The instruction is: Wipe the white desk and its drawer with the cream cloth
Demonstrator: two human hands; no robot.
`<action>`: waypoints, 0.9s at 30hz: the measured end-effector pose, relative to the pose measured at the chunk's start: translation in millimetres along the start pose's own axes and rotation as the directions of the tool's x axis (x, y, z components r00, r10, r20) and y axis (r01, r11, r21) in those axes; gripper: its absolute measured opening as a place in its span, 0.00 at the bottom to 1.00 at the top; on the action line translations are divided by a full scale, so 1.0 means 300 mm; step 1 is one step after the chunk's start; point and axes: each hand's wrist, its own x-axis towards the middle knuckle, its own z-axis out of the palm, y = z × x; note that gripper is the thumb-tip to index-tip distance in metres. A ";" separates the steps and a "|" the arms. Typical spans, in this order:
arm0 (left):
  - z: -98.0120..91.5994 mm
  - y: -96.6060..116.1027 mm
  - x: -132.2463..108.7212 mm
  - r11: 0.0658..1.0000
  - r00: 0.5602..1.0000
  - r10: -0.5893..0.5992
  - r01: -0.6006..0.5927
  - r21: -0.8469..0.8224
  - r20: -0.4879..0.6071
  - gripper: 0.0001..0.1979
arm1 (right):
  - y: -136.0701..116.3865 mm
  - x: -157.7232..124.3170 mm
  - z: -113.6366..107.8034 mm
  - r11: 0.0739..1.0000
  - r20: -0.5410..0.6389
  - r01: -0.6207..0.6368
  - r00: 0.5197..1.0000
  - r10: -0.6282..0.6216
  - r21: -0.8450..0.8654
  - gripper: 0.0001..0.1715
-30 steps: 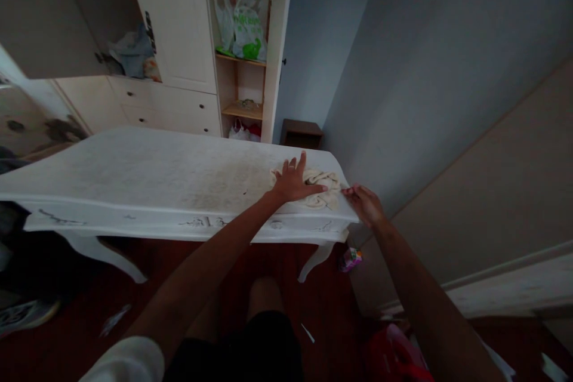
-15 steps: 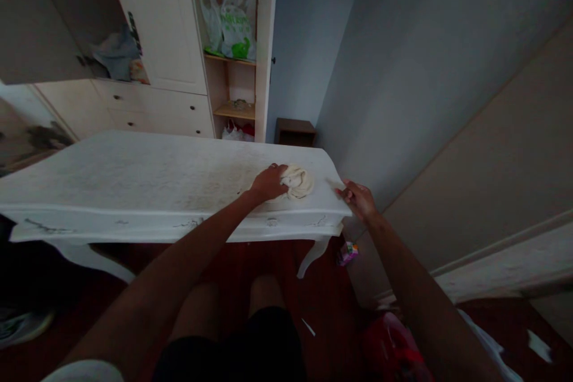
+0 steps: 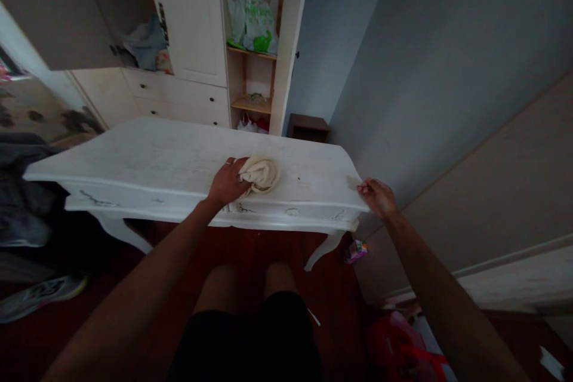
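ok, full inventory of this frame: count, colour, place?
table: 1, white, centre
cloth: 1, cream, bunched on table top
wardrobe: 1, cream, behind table
plastic bags: 2, white-green, wardrobe shelf
fabric: 1, grey, open wardrobe compartment
cabinet: 1, dark brown, far wall
shoe: 1, grey-white, floor left
packet: 1, pink-green, floor by right table leg
red item: 1, red, floor lower right
left hand: 1, closed on cloth
right hand: 1, fingertips at table's right corner
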 end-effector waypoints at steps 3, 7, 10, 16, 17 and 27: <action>-0.001 0.024 -0.140 0.999 0.992 -0.038 0.037 -0.004 -0.122 0.30 | 0.004 -0.001 0.002 0.998 -0.012 0.021 1.000 -0.022 -0.061 0.19; 0.051 0.036 -0.373 0.999 0.978 -0.039 0.034 -0.028 -0.204 0.30 | 0.009 0.003 0.001 0.995 -0.012 0.044 0.999 -0.045 -0.090 0.19; 0.119 0.029 -0.479 0.992 0.980 -0.118 0.110 -0.059 -0.161 0.29 | 0.013 0.007 0.000 0.995 -0.008 0.045 0.999 -0.046 -0.086 0.19; 0.263 0.074 -0.437 0.918 0.910 -0.351 0.289 -0.271 -0.220 0.25 | 0.008 0.004 0.008 0.991 0.013 0.044 0.999 -0.043 -0.124 0.19; 0.289 0.101 -0.420 0.904 0.895 -0.381 0.307 -0.298 -0.233 0.25 | 0.008 0.002 0.010 0.991 0.014 0.047 0.999 -0.045 -0.129 0.20; 0.569 0.573 -0.325 0.353 0.743 -0.657 0.449 -0.821 0.124 0.24 | 0.005 0.000 0.014 0.985 0.001 0.072 0.997 -0.072 -0.156 0.21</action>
